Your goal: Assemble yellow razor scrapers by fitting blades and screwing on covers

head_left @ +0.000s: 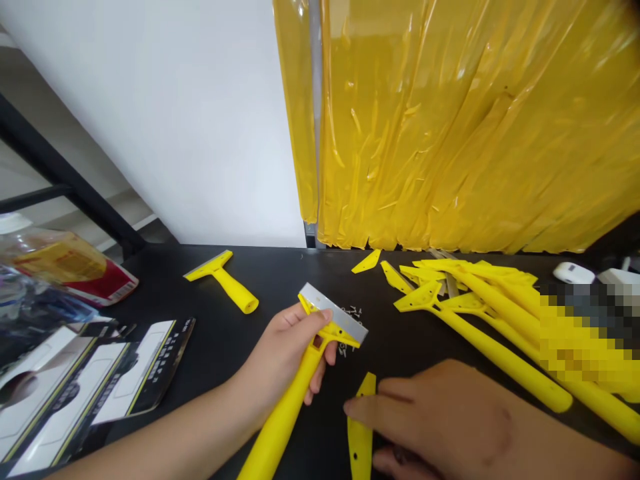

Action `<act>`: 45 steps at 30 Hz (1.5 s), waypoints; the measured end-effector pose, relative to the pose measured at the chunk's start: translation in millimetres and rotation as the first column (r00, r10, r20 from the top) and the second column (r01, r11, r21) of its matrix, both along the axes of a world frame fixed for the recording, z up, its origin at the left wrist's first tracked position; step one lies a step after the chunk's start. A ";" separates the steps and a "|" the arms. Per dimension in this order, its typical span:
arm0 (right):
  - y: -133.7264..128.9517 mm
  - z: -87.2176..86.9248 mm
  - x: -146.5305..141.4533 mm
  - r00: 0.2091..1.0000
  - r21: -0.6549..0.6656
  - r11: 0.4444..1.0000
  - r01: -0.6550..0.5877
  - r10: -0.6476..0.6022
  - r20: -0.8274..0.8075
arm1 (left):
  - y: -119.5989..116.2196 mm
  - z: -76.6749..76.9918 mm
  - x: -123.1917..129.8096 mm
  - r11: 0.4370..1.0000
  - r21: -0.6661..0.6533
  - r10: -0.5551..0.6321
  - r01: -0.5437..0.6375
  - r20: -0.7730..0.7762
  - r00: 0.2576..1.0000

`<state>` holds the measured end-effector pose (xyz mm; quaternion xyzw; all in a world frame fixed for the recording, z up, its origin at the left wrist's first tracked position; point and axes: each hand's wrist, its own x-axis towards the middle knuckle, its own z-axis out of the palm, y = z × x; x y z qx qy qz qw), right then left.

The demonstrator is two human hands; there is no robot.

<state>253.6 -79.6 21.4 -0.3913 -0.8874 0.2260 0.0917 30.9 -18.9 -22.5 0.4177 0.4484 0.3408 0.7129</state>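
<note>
Your left hand (290,340) clamps scraper (300,380), bottom cropped; right of scraper, right hand (443,413) part-covers yellow plate (361,437), can't tell if pinched.

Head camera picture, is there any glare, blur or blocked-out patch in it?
Head view: bright glints streak the yellow plastic sheeting; head view: the right hand looks softer than the scraper blade in the left hand; head view: a pixelated block covers part of the long-handled yellow scrapers.

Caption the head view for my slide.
The left hand holds a yellow scraper with a metal blade as the right hand touches a yellow plate, yellow handles piled to the right.
</note>
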 end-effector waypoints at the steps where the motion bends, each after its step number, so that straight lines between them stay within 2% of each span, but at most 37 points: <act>1: -1.8 -2.8 -2.6 0.997 -0.005 0.999 -0.052 0.052 0.052 | -0.6 -0.1 0.5 1.000 -0.012 0.003 -0.003 -0.001 1.000; 5: -0.9 -17.9 -11.6 0.969 -0.046 0.985 -0.166 0.172 0.176 | -4.6 -0.2 3.7 0.999 -0.041 0.007 -0.007 0.004 1.000; 9: 0.6 -25.3 -10.0 0.961 0.022 0.993 -0.120 0.111 0.254 | -6.0 0.6 4.9 0.999 -0.040 0.006 -0.008 -0.033 0.999; 11: -1.0 -24.0 -6.9 0.977 0.023 0.998 -0.054 0.048 0.209 | -6.3 0.2 4.9 1.000 -0.029 -0.004 0.002 -0.041 0.999; 15: -0.5 -15.7 -5.3 0.989 -0.095 0.994 0.045 -0.031 0.143 | -6.9 -2.1 4.1 1.000 -0.017 -0.014 0.013 -0.035 0.999; 19: 8.5 -6.8 -5.7 0.993 -0.163 0.983 0.081 -0.066 0.098 | -5.8 -4.2 2.7 0.999 -0.023 -0.032 0.032 -0.020 0.999; 21: 12.6 -3.5 -2.2 0.995 -0.175 0.980 0.096 -0.092 0.029 | -5.2 -4.3 2.5 0.999 -0.028 -0.038 0.038 -0.020 0.999; 23: 15.7 -1.2 3.5 0.986 -0.239 0.962 0.132 -0.151 -0.064 | -5.4 -3.6 3.1 0.999 -0.026 -0.039 0.039 -0.021 0.999; 26: 21.0 0.5 11.6 0.933 -0.380 0.907 0.182 -0.281 -0.224 | -7.9 -2.1 5.2 0.998 -0.017 -0.055 0.054 -0.027 0.998; 30: 30.4 -0.8 15.9 0.787 -0.470 0.859 0.204 -0.429 -0.443 | -12.7 -1.6 9.1 0.994 -0.047 -0.100 0.098 -0.037 0.994; 32: 33.5 -3.6 16.0 0.710 -0.533 0.815 0.227 -0.513 -0.483 | -14.6 -2.0 11.4 0.991 -0.057 -0.123 0.121 -0.029 0.992; 34: 34.8 -7.3 16.1 0.665 -0.629 0.745 0.223 -0.588 -0.460 | -16.4 -2.4 14.7 0.985 -0.070 -0.158 0.157 -0.011 0.987; 36: 34.8 -10.5 16.9 0.663 -0.703 0.685 0.193 -0.619 -0.422 | -18.6 -2.4 19.8 0.978 -0.082 -0.194 0.194 0.008 0.981; 41: 40.4 -17.3 24.3 0.745 -0.771 0.620 0.146 -0.582 -0.327 | -25.5 1.4 36.0 0.938 -0.070 -0.341 0.341 0.013 0.940; 45: 49.9 -28.8 30.4 0.725 -0.880 0.471 0.057 -0.626 -0.288 | -27.0 1.0 39.6 0.903 -0.107 -0.421 0.415 -0.041 0.906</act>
